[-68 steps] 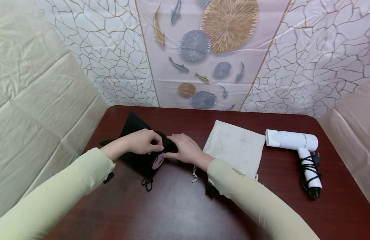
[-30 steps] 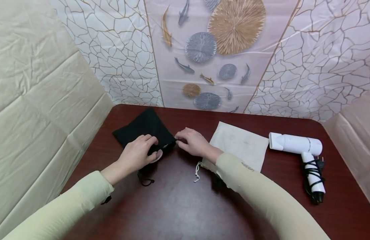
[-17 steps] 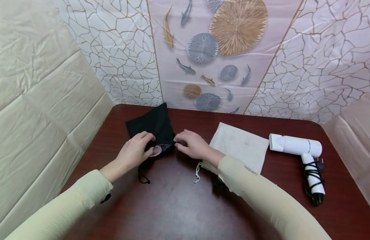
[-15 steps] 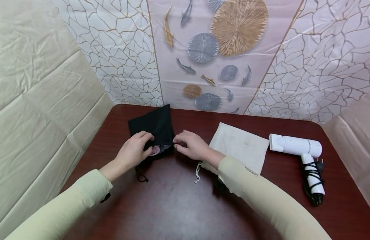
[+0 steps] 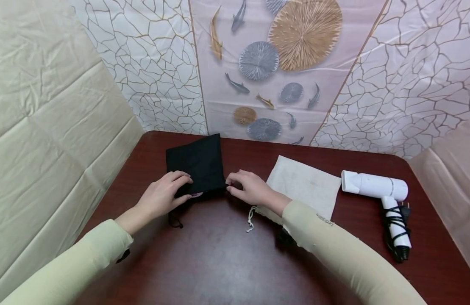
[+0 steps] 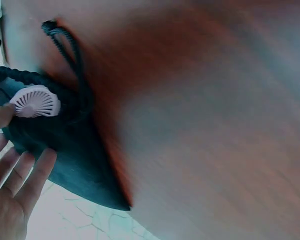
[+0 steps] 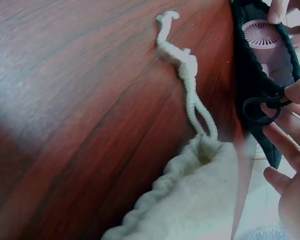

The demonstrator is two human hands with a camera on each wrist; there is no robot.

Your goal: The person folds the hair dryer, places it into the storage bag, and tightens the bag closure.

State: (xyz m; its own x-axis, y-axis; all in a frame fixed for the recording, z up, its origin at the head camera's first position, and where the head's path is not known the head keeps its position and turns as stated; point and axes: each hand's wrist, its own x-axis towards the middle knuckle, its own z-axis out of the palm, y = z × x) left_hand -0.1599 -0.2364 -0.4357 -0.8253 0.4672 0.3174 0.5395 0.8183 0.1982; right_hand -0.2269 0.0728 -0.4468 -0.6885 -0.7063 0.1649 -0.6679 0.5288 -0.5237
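A black drawstring bag (image 5: 200, 163) lies toward the back left of the table, its mouth facing me. Inside that mouth sits a pink mini fan (image 7: 262, 35) with a round slotted grille; most of its body is hidden by the cloth. My left hand (image 5: 162, 192) holds the bag at its left side, the thumb at the mouth beside the fan and the fingers over the outside. At the right corner of the mouth, my right hand (image 5: 248, 186) pinches the bag's edge near a black cord loop (image 7: 260, 111).
A cream drawstring bag (image 5: 303, 182) lies flat right of the black one, partly under my right forearm. Farther right is a white hair dryer (image 5: 376, 185) with its black cord wound round the handle. Fabric-covered walls stand behind and beside the table (image 5: 219, 254).
The black bag has turned and shifted right, with its closed end now toward the back wall. Less of the pink fan shows in the head view. My right hand came to the mouth's corner.
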